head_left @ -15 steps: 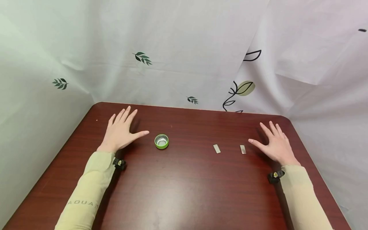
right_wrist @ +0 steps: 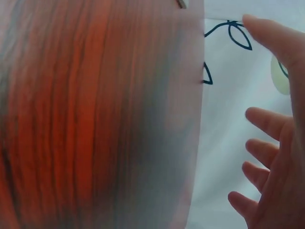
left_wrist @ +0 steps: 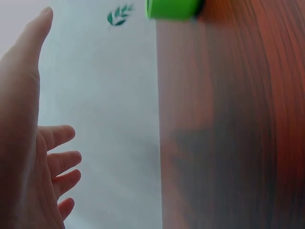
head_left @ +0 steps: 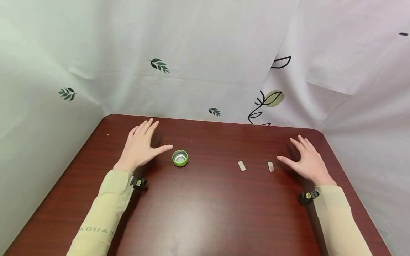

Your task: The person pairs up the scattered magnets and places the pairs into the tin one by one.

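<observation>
- From the head view we see our left hand (head_left: 140, 147) spread flat, holding nothing, thumb near the small round green cap with a silver inside (head_left: 180, 157).
- Our right hand (head_left: 306, 161) is also spread and empty, beside two small flat metal strips (head_left: 271, 166) on the dark red wooden table (head_left: 205, 206).
- The left wrist view shows only the cap's green side wall (left_wrist: 172, 8); the silver inside is hidden there.

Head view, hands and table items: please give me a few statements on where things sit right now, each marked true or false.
1. The left hand holds the green cap. False: its fingers are straight and the cap lies apart, just beyond the thumb.
2. The green cap lies with its silvery inside facing up. True.
3. Two small flat strips lie on the table, the left strip and the right strip, both between the cap and the right hand. True.
4. The right hand pinches the right strip. False: the hand is spread open, its thumb tip near that strip but not gripping it.
5. The green cap sits beside the right hand. False: it sits nearer the left hand.
</observation>
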Motion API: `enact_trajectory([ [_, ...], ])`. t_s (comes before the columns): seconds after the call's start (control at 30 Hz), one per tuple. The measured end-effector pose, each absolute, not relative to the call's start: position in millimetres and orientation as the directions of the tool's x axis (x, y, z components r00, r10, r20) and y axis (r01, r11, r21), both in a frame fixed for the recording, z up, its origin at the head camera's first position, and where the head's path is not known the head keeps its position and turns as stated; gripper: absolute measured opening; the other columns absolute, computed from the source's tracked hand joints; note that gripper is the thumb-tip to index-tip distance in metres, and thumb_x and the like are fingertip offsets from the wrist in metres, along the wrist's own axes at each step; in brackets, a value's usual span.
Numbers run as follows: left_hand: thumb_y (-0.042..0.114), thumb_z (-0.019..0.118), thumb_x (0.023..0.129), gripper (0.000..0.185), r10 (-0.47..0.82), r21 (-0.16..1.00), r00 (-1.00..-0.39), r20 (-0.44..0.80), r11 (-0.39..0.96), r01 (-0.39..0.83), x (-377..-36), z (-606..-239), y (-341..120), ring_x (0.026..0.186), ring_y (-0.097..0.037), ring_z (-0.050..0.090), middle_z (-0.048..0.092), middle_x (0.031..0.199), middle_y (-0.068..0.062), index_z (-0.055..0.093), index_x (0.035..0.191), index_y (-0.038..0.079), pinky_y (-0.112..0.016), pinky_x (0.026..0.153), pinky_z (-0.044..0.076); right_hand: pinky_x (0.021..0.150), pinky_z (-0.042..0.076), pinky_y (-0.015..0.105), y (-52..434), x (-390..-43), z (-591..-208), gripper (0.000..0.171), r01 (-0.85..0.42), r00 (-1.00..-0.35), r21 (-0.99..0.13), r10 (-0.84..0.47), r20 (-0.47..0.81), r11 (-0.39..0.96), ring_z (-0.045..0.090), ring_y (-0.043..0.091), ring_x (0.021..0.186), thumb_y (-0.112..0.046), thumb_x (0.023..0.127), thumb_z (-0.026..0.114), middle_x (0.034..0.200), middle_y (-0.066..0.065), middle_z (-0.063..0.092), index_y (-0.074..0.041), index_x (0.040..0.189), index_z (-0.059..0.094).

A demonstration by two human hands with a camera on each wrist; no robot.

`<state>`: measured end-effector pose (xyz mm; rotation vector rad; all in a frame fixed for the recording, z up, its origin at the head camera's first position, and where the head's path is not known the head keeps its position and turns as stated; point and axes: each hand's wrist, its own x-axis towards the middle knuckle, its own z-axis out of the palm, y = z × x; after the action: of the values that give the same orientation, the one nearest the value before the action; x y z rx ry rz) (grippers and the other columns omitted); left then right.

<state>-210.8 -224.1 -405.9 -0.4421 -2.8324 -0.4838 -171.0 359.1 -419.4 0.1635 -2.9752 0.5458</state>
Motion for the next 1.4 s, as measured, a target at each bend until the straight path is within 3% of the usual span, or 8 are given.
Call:
enact_trajectory([
  [0.43, 0.080, 0.063, 0.081, 0.109, 0.315, 0.344, -0.885, 0.344, 0.834, 0.431, -202.5, -397.1, -183.7, 0.148, -0.031, 0.027, 0.036, 0.159, -0.015, 0.036, 0.158, 0.009, -0.049, 0.120, 0.018, 0.111, 0.023, 0.069, 353.8, -167.2, -413.4, 0.095, -0.186, -0.977, -0.392, -0.128, 0.169, 0.901, 0.024, 0.047, 0.145, -0.057, 0.086, 0.075, 0.160, 0.025, 0.029, 0.002, 0.152, 0.041],
  [0.87, 0.082, 0.060, 0.081, 0.107, 0.394, 0.376, -0.846, 0.361, 0.768, 0.518, -192.5, -391.3, -136.0, 0.147, -0.027, 0.029, 0.039, 0.158, -0.008, 0.041, 0.155, 0.009, -0.045, 0.120, 0.018, 0.106, 0.030, 0.069, 349.9, -161.7, -415.1, 0.093, -0.229, -0.969, -0.404, -0.167, 0.183, 0.886, 0.031, 0.052, 0.138, -0.052, 0.084, 0.080, 0.154, 0.029, 0.036, 0.004, 0.150, 0.044],
  [1.4, 0.081, 0.061, 0.081, 0.104, 0.457, 0.421, -0.825, 0.332, 0.711, 0.563, -185.4, -398.4, -77.0, 0.143, -0.021, 0.035, 0.043, 0.155, -0.005, 0.045, 0.153, 0.008, -0.042, 0.117, 0.028, 0.105, 0.032, 0.065, 344.4, -159.8, -415.3, 0.083, -0.264, -0.961, -0.414, -0.202, 0.188, 0.871, 0.039, 0.049, 0.134, -0.044, 0.082, 0.084, 0.146, 0.027, 0.048, 0.006, 0.142, 0.054],
])
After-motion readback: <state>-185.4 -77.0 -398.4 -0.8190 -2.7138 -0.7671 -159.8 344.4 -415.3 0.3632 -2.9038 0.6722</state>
